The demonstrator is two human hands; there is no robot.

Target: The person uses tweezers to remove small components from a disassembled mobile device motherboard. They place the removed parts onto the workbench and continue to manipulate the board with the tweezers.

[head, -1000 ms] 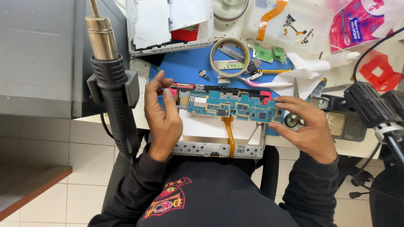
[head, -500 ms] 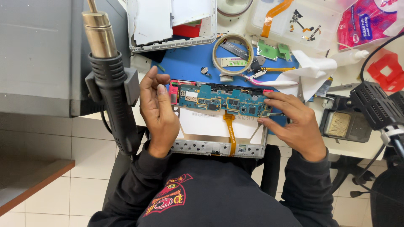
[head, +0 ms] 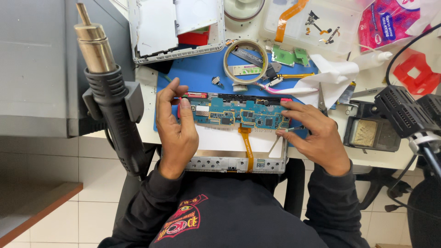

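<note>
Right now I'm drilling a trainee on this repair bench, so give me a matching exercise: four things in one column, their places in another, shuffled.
Things:
1. circuit board
2. hot air gun
3. roll of tape
4. orange flex cable

Places:
A. on the blue mat, beyond the board
B. hanging off the bench's left edge
C. between the left hand and right hand
D. running from the board toward the person

Pairs: 1-C, 2-B, 3-A, 4-D
</note>
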